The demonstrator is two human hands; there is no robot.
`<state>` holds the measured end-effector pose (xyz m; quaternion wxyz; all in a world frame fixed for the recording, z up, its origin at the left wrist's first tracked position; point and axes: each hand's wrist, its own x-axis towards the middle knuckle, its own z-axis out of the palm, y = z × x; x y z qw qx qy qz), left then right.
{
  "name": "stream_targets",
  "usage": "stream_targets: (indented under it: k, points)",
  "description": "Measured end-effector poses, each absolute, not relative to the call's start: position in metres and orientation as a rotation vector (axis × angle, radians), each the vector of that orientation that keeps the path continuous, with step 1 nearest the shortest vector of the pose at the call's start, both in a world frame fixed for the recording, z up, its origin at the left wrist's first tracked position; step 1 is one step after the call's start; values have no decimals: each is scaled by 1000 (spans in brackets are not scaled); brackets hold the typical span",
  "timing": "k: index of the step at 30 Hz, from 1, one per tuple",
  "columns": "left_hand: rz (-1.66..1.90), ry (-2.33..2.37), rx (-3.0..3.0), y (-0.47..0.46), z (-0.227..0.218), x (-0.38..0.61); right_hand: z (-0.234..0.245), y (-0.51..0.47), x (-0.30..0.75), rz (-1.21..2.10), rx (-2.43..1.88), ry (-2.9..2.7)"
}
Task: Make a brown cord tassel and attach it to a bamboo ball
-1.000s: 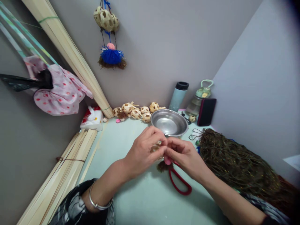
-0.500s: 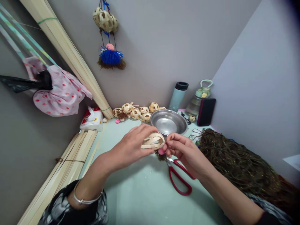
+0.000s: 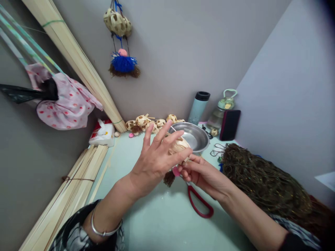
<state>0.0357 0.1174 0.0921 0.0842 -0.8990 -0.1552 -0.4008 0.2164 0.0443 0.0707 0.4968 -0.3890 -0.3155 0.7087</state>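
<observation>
A small woven ball of pale flat strips (image 3: 185, 143) is held above the table between my two hands. My left hand (image 3: 157, 157) curves over its near side with fingers spread around it; the thumb is hidden. My right hand (image 3: 201, 172) pinches at the ball's lower right end, beside a pink bead (image 3: 176, 171). Below the bead hangs a brown yarn tassel (image 3: 169, 178). What exactly the right fingertips grip there is too small to make out. Red-handled scissors (image 3: 201, 205) lie beneath the right hand, their blades mostly covered.
Behind the hands stands a steel bowl (image 3: 197, 139), with several woven balls (image 3: 142, 120) to its left. A blue tumbler (image 3: 199, 108), a water bottle (image 3: 217, 116) and a phone (image 3: 230, 124) are at the back. Dark yarn (image 3: 264, 181) lies right; bundled strips (image 3: 78, 181) lie left.
My left hand has turned and spread its fingers over the ball, now covering much of it. The ball has tipped, and the bead and tassel have swung slightly left and down.
</observation>
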Motion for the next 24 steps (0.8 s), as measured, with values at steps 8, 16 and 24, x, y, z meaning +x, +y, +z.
stream_targets:
  k: [8,16,24]
  points:
    - [-1265,-549,-2840,120,88,35,72,42,211,1683,-946,-768]
    - [-1648,-1093,-3109,121,83,40,76,42,212,1353,-1022,-775]
    - [-2045,-1390,-3410,102,67,61,80,36,204,972,-1203,-1084]
